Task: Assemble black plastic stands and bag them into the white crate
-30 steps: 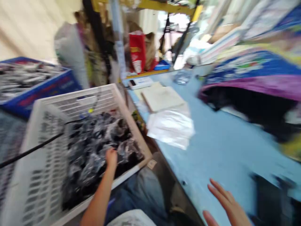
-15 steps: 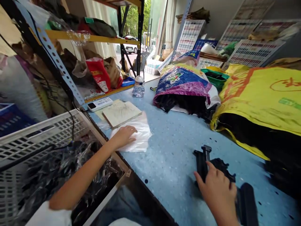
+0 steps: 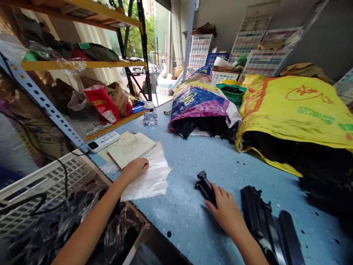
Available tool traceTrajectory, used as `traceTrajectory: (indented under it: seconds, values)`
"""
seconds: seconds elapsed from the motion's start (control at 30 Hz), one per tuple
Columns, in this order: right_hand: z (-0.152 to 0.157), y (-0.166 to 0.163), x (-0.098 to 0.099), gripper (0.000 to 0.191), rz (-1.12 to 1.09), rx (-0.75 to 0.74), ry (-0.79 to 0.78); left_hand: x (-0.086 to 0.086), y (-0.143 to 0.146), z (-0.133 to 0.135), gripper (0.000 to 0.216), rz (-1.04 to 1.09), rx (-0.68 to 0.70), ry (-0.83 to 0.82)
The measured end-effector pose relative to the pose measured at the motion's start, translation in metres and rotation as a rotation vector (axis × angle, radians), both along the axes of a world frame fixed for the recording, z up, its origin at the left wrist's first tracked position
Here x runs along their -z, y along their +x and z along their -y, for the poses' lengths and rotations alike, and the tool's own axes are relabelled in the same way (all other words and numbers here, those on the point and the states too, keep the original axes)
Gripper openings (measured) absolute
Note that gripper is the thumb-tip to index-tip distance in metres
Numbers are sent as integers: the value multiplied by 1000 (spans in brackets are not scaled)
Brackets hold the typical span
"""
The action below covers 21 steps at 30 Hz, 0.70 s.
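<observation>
My left hand (image 3: 135, 169) rests with curled fingers on a stack of clear plastic bags (image 3: 150, 177) near the left edge of the blue table (image 3: 193, 162). A pale flat board (image 3: 129, 148) lies on the far end of that stack. My right hand (image 3: 226, 210) is closed over a small black plastic part (image 3: 204, 186) lying on the table. Just right of it sits a row of long black plastic pieces (image 3: 264, 224).
A white crate (image 3: 55, 176) of bagged black parts stands at my lower left. A white remote-like device (image 3: 103, 141) and a water bottle (image 3: 150, 113) sit farther back. Purple-blue sack (image 3: 198, 101) and yellow sack (image 3: 298, 110) spill black items onto the table's right side. Shelving stands behind.
My left hand left the crate and landed on the plastic bags. My right hand came down onto the black part and slid it left, away from the other black pieces.
</observation>
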State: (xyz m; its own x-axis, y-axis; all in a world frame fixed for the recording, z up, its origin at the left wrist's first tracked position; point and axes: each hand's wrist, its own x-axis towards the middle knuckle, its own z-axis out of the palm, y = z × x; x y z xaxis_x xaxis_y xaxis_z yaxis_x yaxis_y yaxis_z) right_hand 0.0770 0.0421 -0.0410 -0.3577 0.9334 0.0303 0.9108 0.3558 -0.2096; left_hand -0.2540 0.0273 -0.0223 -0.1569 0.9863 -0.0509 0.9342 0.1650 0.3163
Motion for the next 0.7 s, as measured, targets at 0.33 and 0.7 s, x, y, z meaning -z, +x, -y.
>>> traceTrajectory:
  seconds: [0.33,0.7]
  values:
    - [7,0,-9,56,89,50,-109,8,0,-10,11,39,67,-35]
    - [10,2,-11,57,73,58,-83,-1,-11,-23,25,26,-144,98]
